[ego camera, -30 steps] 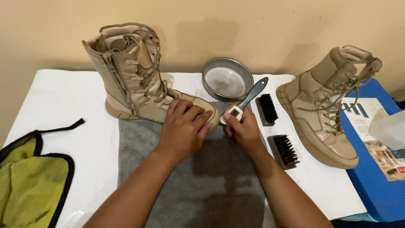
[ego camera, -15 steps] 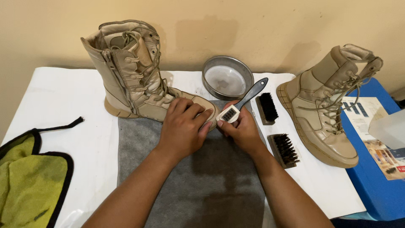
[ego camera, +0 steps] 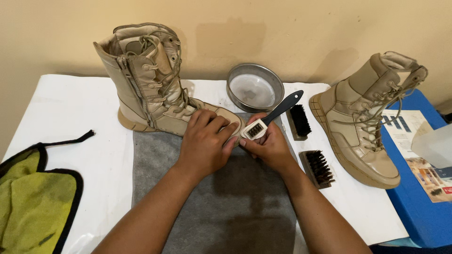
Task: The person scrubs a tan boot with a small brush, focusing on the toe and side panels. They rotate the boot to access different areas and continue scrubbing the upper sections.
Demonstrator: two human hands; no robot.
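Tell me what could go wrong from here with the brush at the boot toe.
The left hand covers the boot toe, so the small brush in the right hand may scrape its fingers. The metal bowl sits just behind the brush handle; a backstroke might knock it.

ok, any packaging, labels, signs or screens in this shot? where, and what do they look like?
Printed leaflet: far right, flat on the blue box beside the right boot; white sheet, blue markings, small pictures lower down.
Translucent plastic container: right edge, overlapping the leaflet; pale, cut off by the frame.
No signs or screens in view.
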